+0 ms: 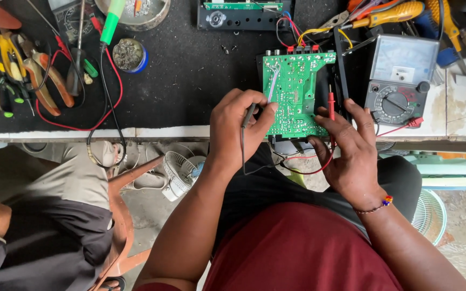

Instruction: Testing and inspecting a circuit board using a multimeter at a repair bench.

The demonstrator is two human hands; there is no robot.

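So the green circuit board (296,94) is propped at the bench (179,70) edge, solder side up, right between the two hands. A black probe (249,115) is pinched in the left hand (238,132), tip laid on the board's left edge. A red probe (331,105) is gripped in the right hand (349,156), fingers curled round it, tip pressed on the board's right side. Just past the right hand, an analog multimeter (397,81) is stood up, dial facing back; the needle reading can't be made out. Progress-wise: board is already pulled out of its case and still wired, probing looks mid-way, nothing seems soldered or closed up yet. Pliers (6,64) and screwdrivers are scattered well off beyond the left hand, untouched.
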